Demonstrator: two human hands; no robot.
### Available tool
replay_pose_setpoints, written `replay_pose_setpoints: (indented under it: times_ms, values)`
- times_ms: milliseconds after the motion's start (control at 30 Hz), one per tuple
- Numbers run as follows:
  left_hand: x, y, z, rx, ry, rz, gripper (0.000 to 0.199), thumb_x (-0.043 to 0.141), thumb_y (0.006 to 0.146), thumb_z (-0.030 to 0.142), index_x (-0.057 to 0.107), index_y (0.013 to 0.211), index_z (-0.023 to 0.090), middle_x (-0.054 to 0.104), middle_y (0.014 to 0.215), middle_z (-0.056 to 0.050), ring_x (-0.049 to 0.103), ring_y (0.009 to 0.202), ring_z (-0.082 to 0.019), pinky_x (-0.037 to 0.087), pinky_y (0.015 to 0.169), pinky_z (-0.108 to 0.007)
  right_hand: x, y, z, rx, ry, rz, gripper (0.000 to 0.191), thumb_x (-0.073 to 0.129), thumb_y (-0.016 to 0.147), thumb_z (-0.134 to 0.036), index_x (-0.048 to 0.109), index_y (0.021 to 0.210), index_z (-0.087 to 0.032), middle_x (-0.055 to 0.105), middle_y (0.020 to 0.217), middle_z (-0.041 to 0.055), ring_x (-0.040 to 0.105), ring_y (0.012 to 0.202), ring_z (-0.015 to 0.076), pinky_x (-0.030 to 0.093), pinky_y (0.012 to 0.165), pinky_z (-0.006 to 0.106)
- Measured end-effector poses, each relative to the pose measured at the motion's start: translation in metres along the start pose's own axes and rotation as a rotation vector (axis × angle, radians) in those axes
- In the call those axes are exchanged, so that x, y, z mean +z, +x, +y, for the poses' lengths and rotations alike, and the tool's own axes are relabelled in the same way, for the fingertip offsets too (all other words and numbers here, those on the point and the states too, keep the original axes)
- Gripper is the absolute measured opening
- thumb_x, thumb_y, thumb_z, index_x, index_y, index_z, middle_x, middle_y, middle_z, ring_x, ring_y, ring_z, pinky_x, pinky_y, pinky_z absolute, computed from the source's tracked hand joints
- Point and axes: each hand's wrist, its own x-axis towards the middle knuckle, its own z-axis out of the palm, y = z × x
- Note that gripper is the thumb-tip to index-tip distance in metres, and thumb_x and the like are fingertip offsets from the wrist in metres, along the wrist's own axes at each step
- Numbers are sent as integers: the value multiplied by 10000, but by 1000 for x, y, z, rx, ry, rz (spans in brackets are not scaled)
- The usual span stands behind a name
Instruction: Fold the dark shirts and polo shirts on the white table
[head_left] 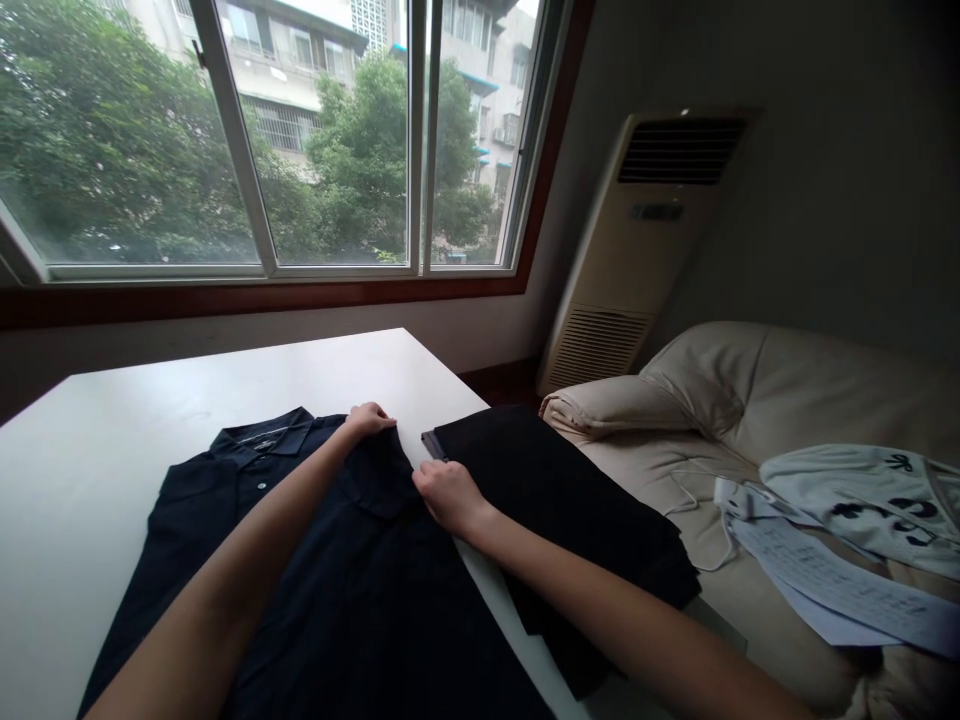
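1. Looks like a home's living room.
2. Has a padded cream sofa point(810, 385) on the right, bearing papers point(847, 580).
3. Includes a tall air conditioner point(619, 245) at far right.
4. Overlooks trees point(360, 150) and a residential-looking building point(300, 60) through a far window point(417, 150).

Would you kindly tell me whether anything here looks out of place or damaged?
Only mildly: on the sofa, loose papers lie askew against a pale patterned cloth, which looks untidy. I see no spill or damage around the dark shirt on the white table.
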Motion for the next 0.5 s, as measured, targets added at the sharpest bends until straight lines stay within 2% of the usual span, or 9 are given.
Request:
replay_pose_setpoints:
  times_ms: [200, 333, 433, 500]
  values:
    - [14, -12, 3, -19, 12, 138, 306, 573, 840, 483, 722, 870, 218, 710, 1069, -108, 563, 1138, -318, 457, 878, -384, -1, -8, 3, 2, -5, -36, 197, 495, 797, -64, 603, 950, -125, 656, 950, 103, 625, 855, 227, 438, 718, 314]
    - [24, -24, 7, 28, 47, 239, 303, 498, 895, 438, 682, 921, 198, 635, 1195, -131, 497, 1187, -330, 399, 955, -462, -9, -9, -2, 52, 3, -57, 202, 465, 830, -69, 608, 962, -124, 653, 965, 108, 625, 841, 224, 439, 721, 310]
    - [20, -34, 9, 82, 79, 297, 288, 451, 925, 387, 628, 1042, 193, 605, 1222, -138, 477, 1207, -315, 380, 982, -461, -29, -25, -12, 70, 99, -27, 197, 457, 854, -89, 605, 977, -133, 649, 985, 103, 616, 884, 223, 444, 764, 312]
    - [10, -40, 10, 124, 102, 314, 276, 440, 929, 353, 596, 1098, 201, 597, 1239, -127, 472, 1220, -295, 375, 995, -431, -50, -54, -18, 77, 288, -12, 159, 481, 882, -153, 608, 977, -164, 653, 991, 77, 611, 906, 204, 451, 795, 299]
